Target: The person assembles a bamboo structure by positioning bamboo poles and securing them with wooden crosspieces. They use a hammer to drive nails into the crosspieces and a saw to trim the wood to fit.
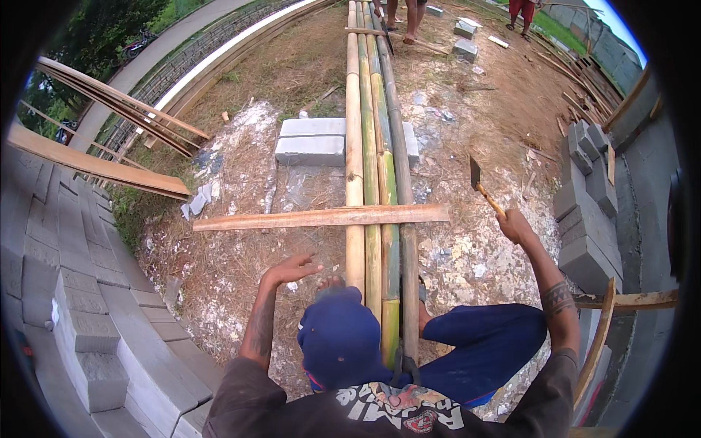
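Note:
Several long bamboo poles (pixel 371 182) run side by side away from me, some pale, some green. A narrow wooden plank (pixel 314 218) lies across them and sticks out far to the left. My right hand (pixel 516 226) is raised to the right of the poles, closed round the wooden handle of a hatchet-like tool (pixel 476 174). Its dark metal head points up and away, apart from poles and plank. My left hand (pixel 292 270) hovers to the left of the poles, just nearer than the plank, empty, with its fingers stretched out to the right.
Grey blocks (pixel 312 152) lie under the poles beyond the plank. Block walls stand left (pixel 87 314) and right (pixel 584 252). Boards (pixel 109 164) jut in from the left. At the far end one person's bare legs (pixel 412 22) stand by the poles; another person in red trousers (pixel 522 13) is farther right.

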`<action>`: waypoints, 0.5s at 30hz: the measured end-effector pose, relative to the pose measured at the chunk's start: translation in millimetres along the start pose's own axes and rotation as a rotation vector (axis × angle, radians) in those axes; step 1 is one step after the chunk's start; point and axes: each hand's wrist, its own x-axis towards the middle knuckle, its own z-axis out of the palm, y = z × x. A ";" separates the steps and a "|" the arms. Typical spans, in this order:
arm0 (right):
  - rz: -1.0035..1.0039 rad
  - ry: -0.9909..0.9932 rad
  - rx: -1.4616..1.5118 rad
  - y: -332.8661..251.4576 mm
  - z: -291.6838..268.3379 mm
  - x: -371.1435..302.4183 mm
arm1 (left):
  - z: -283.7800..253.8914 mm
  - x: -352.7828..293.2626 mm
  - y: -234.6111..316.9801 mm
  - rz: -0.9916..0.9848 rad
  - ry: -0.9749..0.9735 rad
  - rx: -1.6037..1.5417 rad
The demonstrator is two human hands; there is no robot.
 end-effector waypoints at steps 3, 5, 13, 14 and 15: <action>0.158 0.023 0.032 69.4 39.3 -12.3 | 39.5 -68.5 47.8 0.424 -0.137 -0.552; 0.309 -0.015 0.350 54.6 91.7 -25.0 | 74.8 -119.6 63.6 0.509 -0.186 -0.974; 0.704 0.162 0.421 125.5 322.5 -75.4 | 55.2 -163.5 50.9 0.240 -0.226 -0.814; 0.698 0.140 0.441 114.0 327.9 -75.3 | 45.7 -171.7 59.0 0.284 -0.185 -0.789; 0.697 0.131 0.444 111.4 327.6 -77.5 | 39.7 -178.2 75.1 0.370 -0.149 -0.777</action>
